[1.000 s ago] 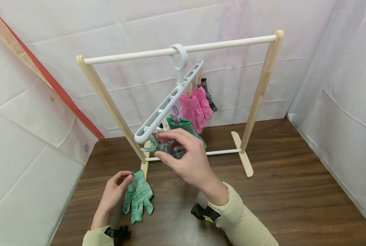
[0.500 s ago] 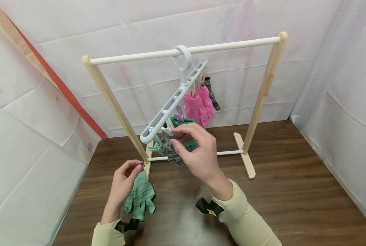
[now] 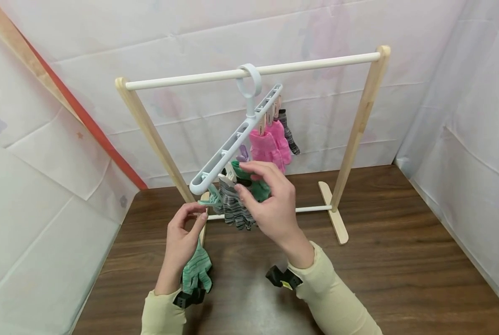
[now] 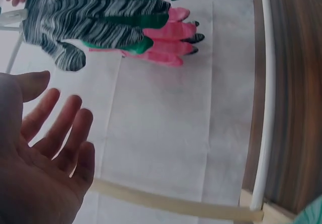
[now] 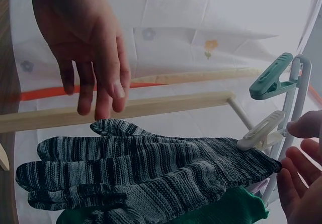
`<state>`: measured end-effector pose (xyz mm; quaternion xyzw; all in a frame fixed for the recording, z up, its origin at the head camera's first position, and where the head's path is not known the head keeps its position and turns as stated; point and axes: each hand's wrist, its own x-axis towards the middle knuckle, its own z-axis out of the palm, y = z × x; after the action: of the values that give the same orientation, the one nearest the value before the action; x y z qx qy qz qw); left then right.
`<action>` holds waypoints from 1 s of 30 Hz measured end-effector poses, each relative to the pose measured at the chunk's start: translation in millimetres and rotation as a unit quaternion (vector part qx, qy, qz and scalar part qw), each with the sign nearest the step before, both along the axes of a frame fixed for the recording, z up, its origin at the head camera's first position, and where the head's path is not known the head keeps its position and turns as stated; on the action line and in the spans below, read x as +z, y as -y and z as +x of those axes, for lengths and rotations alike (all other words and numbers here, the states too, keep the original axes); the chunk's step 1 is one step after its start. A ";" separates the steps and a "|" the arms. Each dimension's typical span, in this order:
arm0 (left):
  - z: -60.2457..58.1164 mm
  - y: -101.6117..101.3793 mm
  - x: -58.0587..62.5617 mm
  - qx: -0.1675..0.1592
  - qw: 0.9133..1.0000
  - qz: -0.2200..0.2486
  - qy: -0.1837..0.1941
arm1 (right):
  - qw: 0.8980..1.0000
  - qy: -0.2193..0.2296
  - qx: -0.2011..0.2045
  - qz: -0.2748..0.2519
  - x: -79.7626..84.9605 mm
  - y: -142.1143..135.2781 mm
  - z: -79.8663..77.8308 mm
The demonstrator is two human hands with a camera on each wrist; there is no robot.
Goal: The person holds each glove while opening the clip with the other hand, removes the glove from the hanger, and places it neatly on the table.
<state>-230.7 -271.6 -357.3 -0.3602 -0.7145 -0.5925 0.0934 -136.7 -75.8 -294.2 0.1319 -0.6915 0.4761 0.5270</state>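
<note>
A black-and-grey striped glove (image 5: 166, 168) hangs by its cuff from a white clip (image 5: 261, 129) on the light-blue hanger (image 3: 220, 160). Beside that clip, my right hand (image 3: 272, 200) has its thumb and fingers parted, fingertips right at the cuff. My left hand (image 3: 184, 232) is raised at the hanger's near end, fingers loosely bent and nothing between them. Just above its fingertips in the head view is a green clip (image 5: 271, 76) that bears no glove. On the table, a light-green glove (image 3: 198, 267) lies partly hidden behind my left forearm.
A wooden rack (image 3: 360, 125) with a white top rod (image 3: 316, 66) carries the hanger. Farther along hang a dark green glove (image 3: 259, 190), pink gloves (image 3: 270, 146) and another dark striped glove (image 3: 290, 132). White cloth (image 3: 182, 51) stands behind and at both sides.
My right hand has shifted slightly right and parted from the clip area, and the striped glove now hangs in fuller view. My left hand has risen from beside the light-green glove toward the hanger's near end.
</note>
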 end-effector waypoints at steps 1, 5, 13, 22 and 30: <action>0.0 -2.5 0.4 0.002 1.000 0.003 -0.006 | 1.000 0.001 0.003 0.000 -0.3 -0.1 -0.8; -0.3 -10.2 -2.4 0.001 1.000 0.021 -0.007 | 1.000 0.009 0.016 -0.005 -1.1 1.2 -1.8; -10.3 -21.7 -19.3 -0.016 0.998 0.053 0.032 | 0.999 0.027 0.033 -0.013 -6.4 3.9 -4.1; 2.6 -29.5 -13.7 -0.044 0.995 0.064 0.055 | 0.999 0.047 0.025 -0.013 -4.7 5.7 -4.1; 8.2 -38.8 -10.7 -0.058 0.994 0.084 0.039 | 0.998 0.054 0.015 -0.020 -5.1 10.3 -5.4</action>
<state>-222.5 -232.8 -368.0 -0.3682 -0.6432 -0.6685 0.0614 -142.0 -86.1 -299.4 0.1060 -0.7075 0.5042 0.4837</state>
